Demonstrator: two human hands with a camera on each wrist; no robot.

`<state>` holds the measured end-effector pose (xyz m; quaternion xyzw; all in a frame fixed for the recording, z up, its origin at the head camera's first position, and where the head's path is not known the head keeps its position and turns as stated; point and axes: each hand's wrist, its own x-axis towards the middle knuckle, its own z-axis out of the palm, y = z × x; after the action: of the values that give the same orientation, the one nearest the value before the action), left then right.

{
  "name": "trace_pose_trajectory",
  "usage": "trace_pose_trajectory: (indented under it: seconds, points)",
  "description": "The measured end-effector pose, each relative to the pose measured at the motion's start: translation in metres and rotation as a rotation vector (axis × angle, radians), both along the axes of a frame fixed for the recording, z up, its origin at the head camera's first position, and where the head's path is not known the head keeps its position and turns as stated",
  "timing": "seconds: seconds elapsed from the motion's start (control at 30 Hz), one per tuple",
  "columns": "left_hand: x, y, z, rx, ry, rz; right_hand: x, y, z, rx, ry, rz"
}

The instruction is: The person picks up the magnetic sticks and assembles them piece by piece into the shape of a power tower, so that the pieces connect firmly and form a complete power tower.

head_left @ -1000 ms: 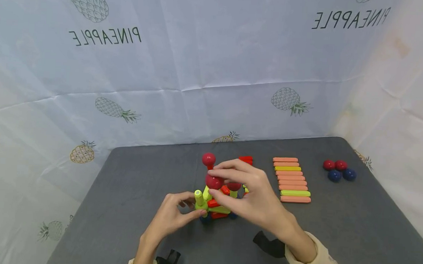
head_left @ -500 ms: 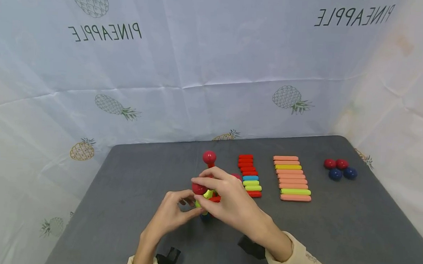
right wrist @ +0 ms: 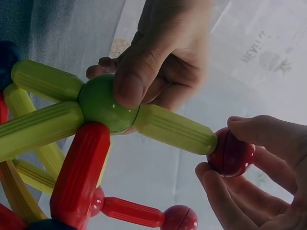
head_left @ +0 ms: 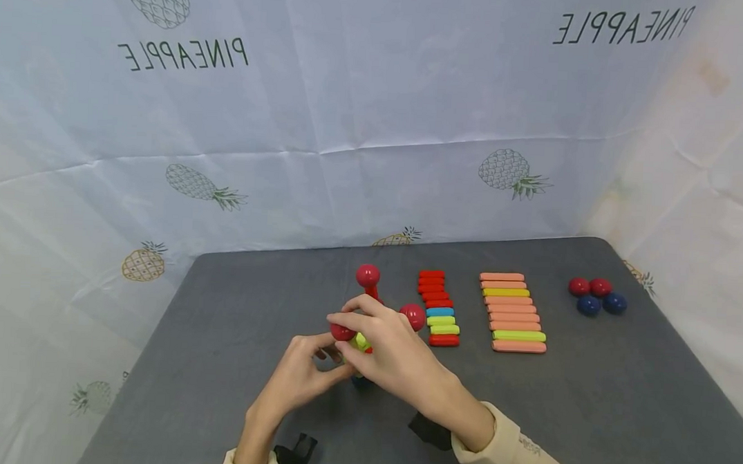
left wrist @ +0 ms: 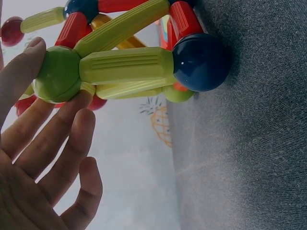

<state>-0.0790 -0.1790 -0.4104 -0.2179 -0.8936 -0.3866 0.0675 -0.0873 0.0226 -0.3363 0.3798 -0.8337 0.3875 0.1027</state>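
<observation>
My left hand (head_left: pixel 296 381) pinches a green ball (left wrist: pixel 58 74) at a corner of a magnetic ball-and-rod structure. Yellow-green rods (left wrist: pixel 127 65) and a red rod (right wrist: pixel 80 175) run out from that ball. Away from the structure points one yellow-green rod (right wrist: pixel 176 129), with a dark red ball (right wrist: pixel 231 152) at its tip. Thumb and fingers of my right hand (head_left: pixel 397 361) pinch this red ball, which touches the rod's end. Blue balls (left wrist: pixel 201 62) sit low on the structure, one by the dark table. In the head view my right hand covers much of the structure.
Right of the structure lies a column of short red, blue and yellow-green rods (head_left: pixel 440 312). Farther right is a column of longer, mostly salmon rods (head_left: pixel 511 309). Two red balls (head_left: pixel 579 287) and two blue balls (head_left: pixel 589 305) rest near the table's right edge (head_left: pixel 660 328).
My right hand has moved left and slightly down with the red ball, from above the structure to the free end of the yellow-green rod. My left hand has stayed on the green ball.
</observation>
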Motion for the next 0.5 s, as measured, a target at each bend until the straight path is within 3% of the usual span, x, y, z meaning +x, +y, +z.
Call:
trace_pose_trajectory:
  seconds: [0.2,0.5]
  points:
    - [-0.0007,0.0002,0.0012,-0.008,-0.015,-0.003,0.0008,0.0,-0.0014,0.0,0.022,0.002]
    - [-0.0007,0.0004,0.0009,-0.005,-0.015,0.002,0.0057,0.0037,0.0042,0.023,0.087,-0.058]
